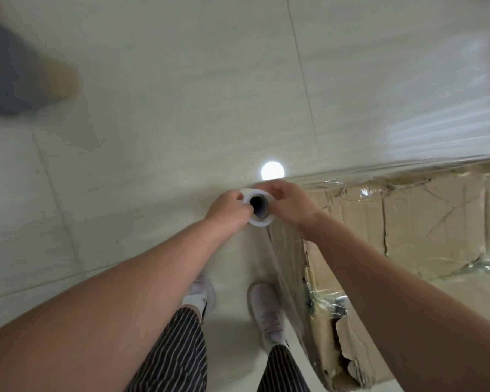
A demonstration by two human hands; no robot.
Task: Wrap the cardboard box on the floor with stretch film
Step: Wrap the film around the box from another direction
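A roll of stretch film stands upright in front of me, its dark hollow core facing the camera. My left hand grips the roll from the left and my right hand grips it from the right. Clear film runs taut from the roll to the right, along the top edge of a worn, torn cardboard box on the floor. More film hangs down from the roll across the box's near corner.
Pale floor tiles lie all around, with a bright lamp reflection just beyond the roll. My two feet in light shoes stand close to the box's left side. A blurred person is at the upper left.
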